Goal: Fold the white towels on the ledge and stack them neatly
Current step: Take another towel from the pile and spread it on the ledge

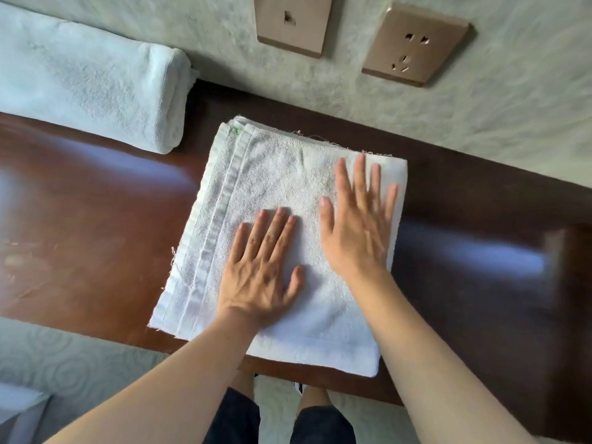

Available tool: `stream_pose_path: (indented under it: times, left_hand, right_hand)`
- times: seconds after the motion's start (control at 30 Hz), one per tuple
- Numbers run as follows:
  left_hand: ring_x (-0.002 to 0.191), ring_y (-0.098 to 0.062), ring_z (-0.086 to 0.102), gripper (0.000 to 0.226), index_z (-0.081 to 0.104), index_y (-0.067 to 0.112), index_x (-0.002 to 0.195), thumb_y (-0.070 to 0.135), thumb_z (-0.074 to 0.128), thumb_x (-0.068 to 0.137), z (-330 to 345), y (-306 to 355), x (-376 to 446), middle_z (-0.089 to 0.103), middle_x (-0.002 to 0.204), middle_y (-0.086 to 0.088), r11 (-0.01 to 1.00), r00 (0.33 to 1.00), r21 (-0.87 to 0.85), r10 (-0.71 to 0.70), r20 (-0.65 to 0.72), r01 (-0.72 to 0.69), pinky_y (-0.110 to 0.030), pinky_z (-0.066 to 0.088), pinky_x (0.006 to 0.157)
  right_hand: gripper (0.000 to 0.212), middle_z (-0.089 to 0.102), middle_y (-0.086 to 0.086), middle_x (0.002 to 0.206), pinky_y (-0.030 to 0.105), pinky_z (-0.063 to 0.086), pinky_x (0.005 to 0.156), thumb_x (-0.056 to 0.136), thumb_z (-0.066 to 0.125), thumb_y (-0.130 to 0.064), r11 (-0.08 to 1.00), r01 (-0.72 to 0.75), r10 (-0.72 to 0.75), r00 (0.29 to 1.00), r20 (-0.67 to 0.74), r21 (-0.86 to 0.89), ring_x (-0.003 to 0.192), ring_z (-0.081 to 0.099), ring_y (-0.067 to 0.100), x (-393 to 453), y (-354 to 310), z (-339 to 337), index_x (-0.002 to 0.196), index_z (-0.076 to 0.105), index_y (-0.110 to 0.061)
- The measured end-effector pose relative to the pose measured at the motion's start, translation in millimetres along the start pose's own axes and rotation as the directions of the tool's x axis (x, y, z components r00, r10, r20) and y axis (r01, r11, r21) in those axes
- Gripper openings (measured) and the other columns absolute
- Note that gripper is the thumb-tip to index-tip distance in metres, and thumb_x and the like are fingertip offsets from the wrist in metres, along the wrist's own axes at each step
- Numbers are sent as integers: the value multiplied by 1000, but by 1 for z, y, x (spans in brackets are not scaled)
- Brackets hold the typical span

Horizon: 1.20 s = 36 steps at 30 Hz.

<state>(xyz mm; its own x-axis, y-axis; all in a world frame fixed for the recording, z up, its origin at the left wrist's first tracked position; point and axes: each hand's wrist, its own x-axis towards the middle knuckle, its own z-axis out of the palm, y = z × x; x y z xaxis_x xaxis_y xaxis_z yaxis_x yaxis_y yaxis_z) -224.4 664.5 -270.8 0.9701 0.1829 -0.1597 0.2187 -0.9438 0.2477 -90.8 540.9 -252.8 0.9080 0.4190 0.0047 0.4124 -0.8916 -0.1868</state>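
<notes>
Dark wooden ledge (96, 219) against a textured wall. Folded white towel (272, 187) lies mid-ledge, reaching the near edge. Left hand (262, 270) and right hand (358, 225), flat and apart, press it. Rolled towel (96, 91) rests far left; stacking apparently remains.

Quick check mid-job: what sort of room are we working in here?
Probably a hotel or guest room: a polished dark wooden ledge against a textured wall with two bronze socket plates, plain white towels, and patterned carpet below.
</notes>
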Motion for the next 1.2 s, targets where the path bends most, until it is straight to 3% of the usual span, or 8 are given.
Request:
stream_pose_path:
  times: [0.07,0.1,0.27,0.47,0.63,0.83,1.0,1.2]
  left_hand:
    - [156,-21,0,75,14,18,161,54,32,98,0,1,1,9,169,2,1000,1000,-11,9,-16,-9,-47,5,126]
    - [156,-21,0,75,14,19,161,54,31,98,0,0,2,9,169,2,1000,1000,-7,14,-22,-14,-47,4,126]
    - [156,-20,-5,75,8,19,162,55,25,99,2,-1,3,4,169,2,1000,1000,0,27,-12,-27,-45,0,126]
    - [155,-20,-12,69,-1,20,162,50,22,103,2,-2,3,-7,169,2,999,998,-29,42,40,-41,-46,-3,126]
    - [156,-25,0,65,14,14,161,43,26,105,1,-4,0,7,169,-3,995,998,-75,63,-24,-64,-48,1,126]
    - [156,-26,11,60,26,19,159,42,29,104,-7,-14,42,19,167,-4,970,971,-62,232,-57,-235,-46,9,126]
    - [156,-25,4,67,17,30,161,59,21,100,-33,-64,127,13,169,-1,981,983,62,182,3,-182,-47,1,126]
    - [155,-33,7,64,25,22,160,49,25,101,-41,-80,150,16,168,-9,993,993,65,100,-55,-96,-49,4,126]
  right_hand:
    - [61,14,4,168,54,11,125,104,28,-49,976,217,-215,974,74,-25,156,13,24,-34,4,5,159,26,-23]
    - [63,15,3,168,53,14,124,104,25,-52,979,199,-193,975,112,-46,156,12,23,-38,20,9,160,24,-23]
    - [70,8,9,169,56,8,124,103,15,-52,948,-313,316,946,65,-55,156,7,29,-27,42,-1,161,13,-13]
    - [69,4,7,169,53,13,125,105,17,-54,999,9,4,967,254,-50,157,0,23,-146,-23,5,161,10,-14]
    - [73,5,10,169,55,12,124,104,13,-54,954,-264,289,937,198,-144,157,0,25,-159,5,-8,161,10,-8]
    - [64,8,6,169,55,15,124,105,17,-50,998,-52,57,982,180,-32,157,4,26,-119,-29,11,161,14,-20]
    - [63,15,6,168,56,15,123,103,32,-43,1000,-28,28,995,94,-6,156,10,28,-120,-26,21,160,22,-19]
    - [67,18,7,167,60,19,121,97,37,-40,999,-48,47,998,45,10,155,14,30,-117,-24,27,159,25,-18]
